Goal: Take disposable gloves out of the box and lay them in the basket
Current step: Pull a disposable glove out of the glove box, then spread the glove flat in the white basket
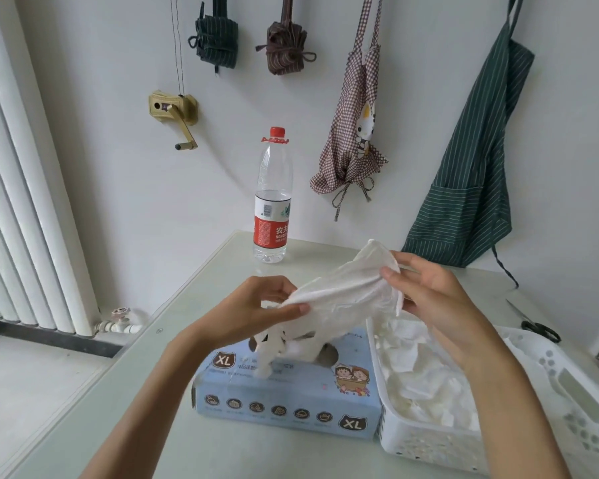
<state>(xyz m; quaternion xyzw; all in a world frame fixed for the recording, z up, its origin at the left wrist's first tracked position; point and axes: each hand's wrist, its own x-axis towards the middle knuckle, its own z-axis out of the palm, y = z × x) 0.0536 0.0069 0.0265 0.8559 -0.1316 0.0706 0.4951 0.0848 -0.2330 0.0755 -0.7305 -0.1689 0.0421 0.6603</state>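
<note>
Head view: glove [343, 288] stretched between left hand [256, 312] and right hand [429, 299].

This looks like a room in a home, perhaps a utility corner: striped and checked fabric aprons [471, 160] hang on a plain white wall, a white column radiator [32, 202] stands left, and a pale glass-topped tabletop [173, 340] carries a clear plastic water bottle [273, 198].

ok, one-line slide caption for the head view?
Both hands stretch a glove above box, beside basket.
</note>
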